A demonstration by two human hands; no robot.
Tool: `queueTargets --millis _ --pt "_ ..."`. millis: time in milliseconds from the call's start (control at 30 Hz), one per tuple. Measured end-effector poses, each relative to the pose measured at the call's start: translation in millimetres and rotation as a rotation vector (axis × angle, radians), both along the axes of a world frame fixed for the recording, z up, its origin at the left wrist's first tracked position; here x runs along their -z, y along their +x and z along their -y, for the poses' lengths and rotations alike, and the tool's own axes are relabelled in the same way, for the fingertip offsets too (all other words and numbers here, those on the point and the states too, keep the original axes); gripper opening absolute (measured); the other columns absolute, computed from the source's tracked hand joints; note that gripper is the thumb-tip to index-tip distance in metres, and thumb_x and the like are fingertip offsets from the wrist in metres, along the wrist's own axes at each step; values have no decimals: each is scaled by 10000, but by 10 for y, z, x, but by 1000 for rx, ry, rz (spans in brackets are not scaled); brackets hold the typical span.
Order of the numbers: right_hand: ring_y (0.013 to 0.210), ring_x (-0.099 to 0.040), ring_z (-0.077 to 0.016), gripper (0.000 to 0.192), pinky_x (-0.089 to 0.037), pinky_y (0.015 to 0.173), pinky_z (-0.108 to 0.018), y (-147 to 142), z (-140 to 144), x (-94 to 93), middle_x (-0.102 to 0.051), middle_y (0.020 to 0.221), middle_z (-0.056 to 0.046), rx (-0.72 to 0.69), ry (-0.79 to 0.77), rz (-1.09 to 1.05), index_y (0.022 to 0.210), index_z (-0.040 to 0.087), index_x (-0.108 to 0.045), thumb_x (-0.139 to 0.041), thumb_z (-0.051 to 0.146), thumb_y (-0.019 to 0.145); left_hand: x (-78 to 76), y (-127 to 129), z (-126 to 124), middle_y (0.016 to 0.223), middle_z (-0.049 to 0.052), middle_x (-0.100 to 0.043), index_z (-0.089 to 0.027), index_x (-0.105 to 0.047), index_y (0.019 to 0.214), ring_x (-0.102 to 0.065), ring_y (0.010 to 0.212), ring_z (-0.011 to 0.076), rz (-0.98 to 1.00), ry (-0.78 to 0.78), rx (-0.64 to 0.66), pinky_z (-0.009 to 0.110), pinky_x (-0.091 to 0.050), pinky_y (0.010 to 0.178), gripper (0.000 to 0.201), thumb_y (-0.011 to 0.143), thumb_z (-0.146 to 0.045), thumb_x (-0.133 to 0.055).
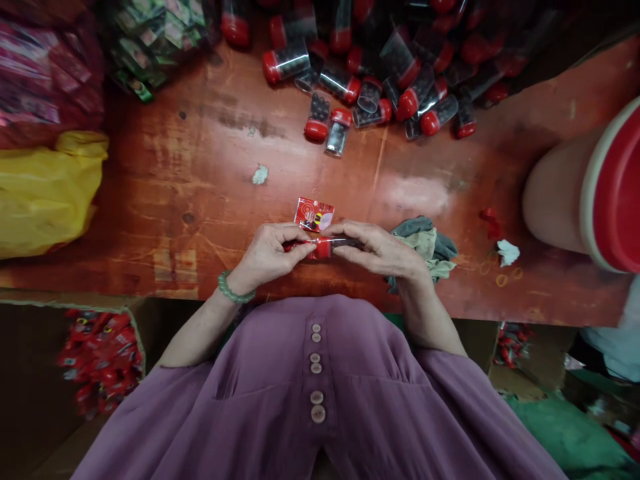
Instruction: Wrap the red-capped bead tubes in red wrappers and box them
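Fingers [295, 235] of the left hand [267, 253] and right hand [383, 250] pinch opposite ends of a small red-capped tube [324, 247], long axis left-right, held just above the surface [200, 200]; a red sachet [313, 215] lies just beyond it.

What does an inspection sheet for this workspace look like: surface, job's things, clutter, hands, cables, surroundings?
Surface: worn red-brown table, scuffed and stained.
Job's things: small red-capped tube held between both hands; red printed packet just behind it.
Clutter: pile of red-capped tubes at the far edge; rag; paper scraps; rubber bands.
Hands: left hand and right hand both pinch the tube.
Cables: nothing seen.
Surroundings: yellow bag; box of red packets; large red-lidded jar.
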State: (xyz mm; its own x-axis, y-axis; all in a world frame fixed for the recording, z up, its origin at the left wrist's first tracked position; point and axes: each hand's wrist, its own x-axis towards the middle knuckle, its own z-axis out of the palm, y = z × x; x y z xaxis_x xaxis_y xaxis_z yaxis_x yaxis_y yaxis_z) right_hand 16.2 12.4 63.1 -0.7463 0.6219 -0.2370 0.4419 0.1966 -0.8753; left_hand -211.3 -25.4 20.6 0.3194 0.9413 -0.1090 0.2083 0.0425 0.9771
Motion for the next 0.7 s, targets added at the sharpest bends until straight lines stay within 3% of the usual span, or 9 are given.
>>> queueTargets --millis 133,367,500,700 --pt "1165 -631 -199 415 -507 997 -374 -31 -39 -4 -653 1314 -57 -23 -86 -70 1362 239 -558 -543 293 951 -79 -26 -38 660 30 -704 -162 -733 700 -600 594 133 59 -112 -14 245 -455 588 205 804 -329 -673" --pt "1114 -649 -195 353 -500 1002 -398 -53 52 92 -687 1237 -63 82 -123 -123 1288 205 -620 -544 291 954 -74 -29 -42 709 29 -730 -154 -760 763 -618 609 132 98 -195 -59 240 -484 606 198 780 -343 -704" --pt "1107 -653 -190 362 -507 989 -390 -59 158 121 -692 1232 -67 78 -100 -117 1298 205 -611 -542 268 949 -53 -10 -4 716 43 -742 -158 -767 778 -657 630 147 166 -277 25 250 -523 624 216 768 -369 -722" --pt "1138 -645 -199 375 -514 984 -398 -83 276 52 -677 1256 -94 14 57 -107 1330 209 -571 -523 256 961 -95 14 -5 675 48 -734 -157 -757 706 -649 602 141 175 -315 178 241 -516 602 228 788 -364 -705"
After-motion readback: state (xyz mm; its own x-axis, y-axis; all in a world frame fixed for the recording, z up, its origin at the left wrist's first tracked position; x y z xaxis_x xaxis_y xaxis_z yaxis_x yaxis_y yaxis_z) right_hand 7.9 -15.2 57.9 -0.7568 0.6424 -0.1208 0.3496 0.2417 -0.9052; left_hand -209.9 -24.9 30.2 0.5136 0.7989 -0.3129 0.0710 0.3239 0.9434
